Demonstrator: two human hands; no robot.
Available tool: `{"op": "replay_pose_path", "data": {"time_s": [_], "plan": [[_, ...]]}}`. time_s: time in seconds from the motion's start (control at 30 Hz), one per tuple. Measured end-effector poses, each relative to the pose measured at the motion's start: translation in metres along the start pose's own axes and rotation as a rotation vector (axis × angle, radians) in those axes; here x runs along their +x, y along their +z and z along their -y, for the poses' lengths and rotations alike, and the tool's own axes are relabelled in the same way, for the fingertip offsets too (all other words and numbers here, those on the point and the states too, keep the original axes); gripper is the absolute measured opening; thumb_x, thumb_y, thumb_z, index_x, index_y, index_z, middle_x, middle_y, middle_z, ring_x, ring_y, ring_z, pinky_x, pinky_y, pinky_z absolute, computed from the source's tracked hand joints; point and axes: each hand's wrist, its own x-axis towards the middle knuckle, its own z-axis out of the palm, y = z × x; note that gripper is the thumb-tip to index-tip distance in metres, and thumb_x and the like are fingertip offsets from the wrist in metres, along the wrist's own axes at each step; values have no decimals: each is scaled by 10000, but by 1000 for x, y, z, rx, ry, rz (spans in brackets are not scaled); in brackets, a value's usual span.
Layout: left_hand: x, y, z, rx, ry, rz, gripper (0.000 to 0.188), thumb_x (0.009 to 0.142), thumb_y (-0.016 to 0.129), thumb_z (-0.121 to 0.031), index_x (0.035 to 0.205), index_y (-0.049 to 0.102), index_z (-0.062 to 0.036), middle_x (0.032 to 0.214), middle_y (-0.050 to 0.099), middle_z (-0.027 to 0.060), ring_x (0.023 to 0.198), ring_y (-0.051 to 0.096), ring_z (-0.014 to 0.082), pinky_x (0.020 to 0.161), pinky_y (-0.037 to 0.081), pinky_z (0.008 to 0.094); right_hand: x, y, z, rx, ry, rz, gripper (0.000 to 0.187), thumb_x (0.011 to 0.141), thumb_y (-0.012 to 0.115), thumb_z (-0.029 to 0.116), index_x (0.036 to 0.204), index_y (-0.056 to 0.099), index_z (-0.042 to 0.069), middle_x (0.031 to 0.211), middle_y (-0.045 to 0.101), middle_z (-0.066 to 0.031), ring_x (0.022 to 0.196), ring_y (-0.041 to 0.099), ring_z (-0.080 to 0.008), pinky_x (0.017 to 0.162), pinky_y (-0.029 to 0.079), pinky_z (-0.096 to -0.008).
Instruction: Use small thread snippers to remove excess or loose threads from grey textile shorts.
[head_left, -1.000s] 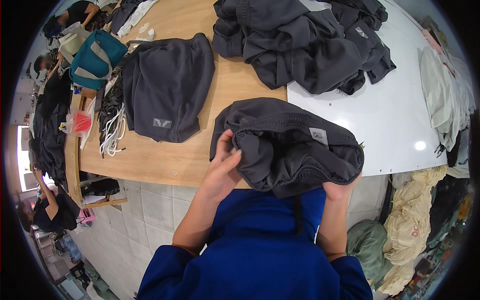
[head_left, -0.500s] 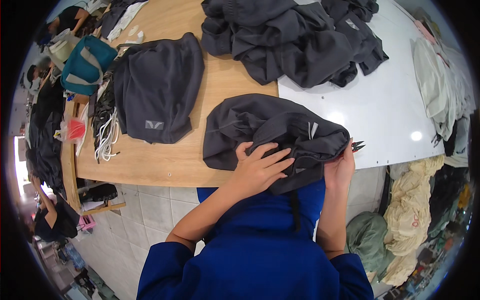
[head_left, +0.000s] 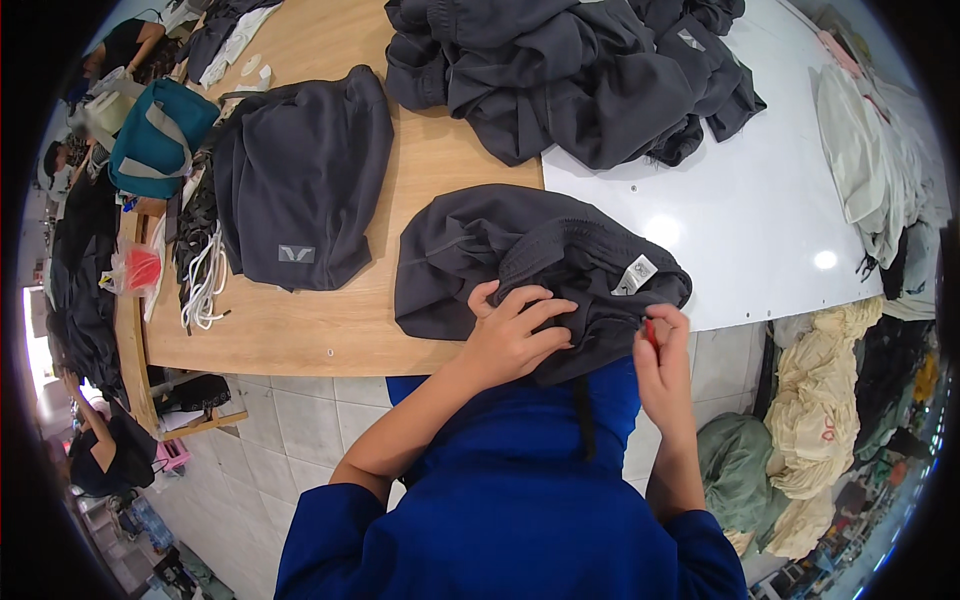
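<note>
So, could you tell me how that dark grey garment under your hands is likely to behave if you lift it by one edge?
The dark grey garment would probably droop and unfold: it lies crumpled in soft folds, bunching under the left hand. It looks fairly light, thin fabric. It seems unlikely to slide off, as most rests on the table.

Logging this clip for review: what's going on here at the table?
A person in a blue top works on a dark grey garment at the table edge. The left hand presses down on the bunched fabric, while the right hand pinches a small red tool at the garment's edge near a white label. More grey garments are piled behind; another lies flat at left.
</note>
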Motion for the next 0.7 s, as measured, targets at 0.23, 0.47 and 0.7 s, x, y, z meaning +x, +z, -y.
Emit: {"op": "replay_pose_path", "data": {"time_s": [0.23,0.47,0.7], "plan": [[-5,-1,-6,-48,-78,5,114,703,733,-258,738,640,-203,1079,610,-83,1003,515,147,952,139,455,0,0,-1,-613,-256,126,262,670,758,189,917,691,130,790,605,-14,720,576,-220,631,447,-325],[-12,-5,-17,-83,-145,-34,118,726,724,-244,763,625,-190,1045,588,-79,983,514,129,935,165,444,-1,8,3,-723,-390,125,292,644,767,198,922,713,128,760,600,0,667,544,-203,595,421,-319],[-20,4,-15,49,-182,-61,183,728,722,-315,829,627,-196,927,557,-79,861,513,120,877,191,430,-1,8,3,-728,-354,122,296,647,765,207,928,714,125,763,602,-2,669,548,-201,596,427,-321]]}}
